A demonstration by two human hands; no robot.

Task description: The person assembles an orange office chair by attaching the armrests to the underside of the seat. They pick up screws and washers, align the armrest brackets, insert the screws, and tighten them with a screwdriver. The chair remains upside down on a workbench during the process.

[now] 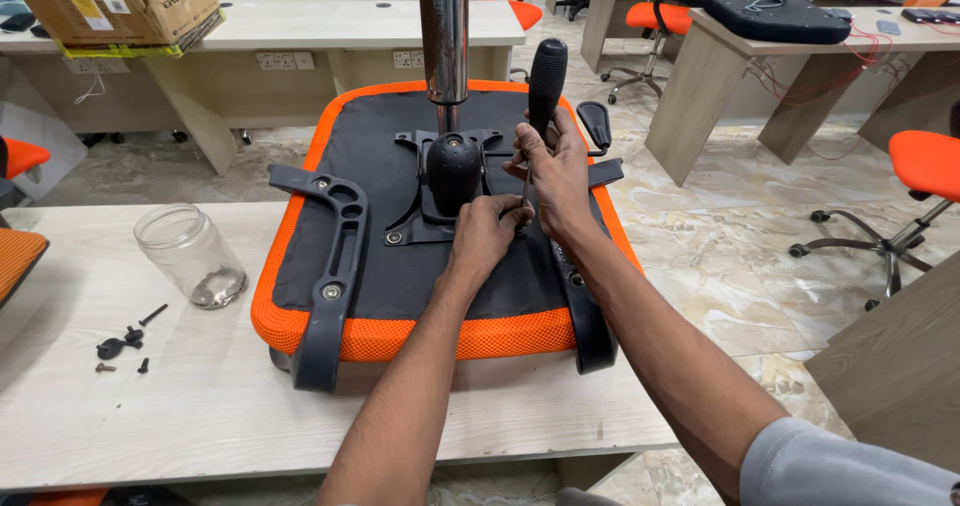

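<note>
I note the right hand (pixel 560 171) clamped on the screwdriver (pixel 546 81), left hand (pixel 485 231) pinching its tip at the mechanism plate (pixel 420 216) (spare screws (pixel 125 346) loose); fastening appears unfinished.

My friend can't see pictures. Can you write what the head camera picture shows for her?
A person's right hand holds a black-handled screwdriver upright over the metal plate under an upside-down orange and black chair seat on a table. The left hand steadies its tip. A glass jar and loose screws sit to the left.
</note>
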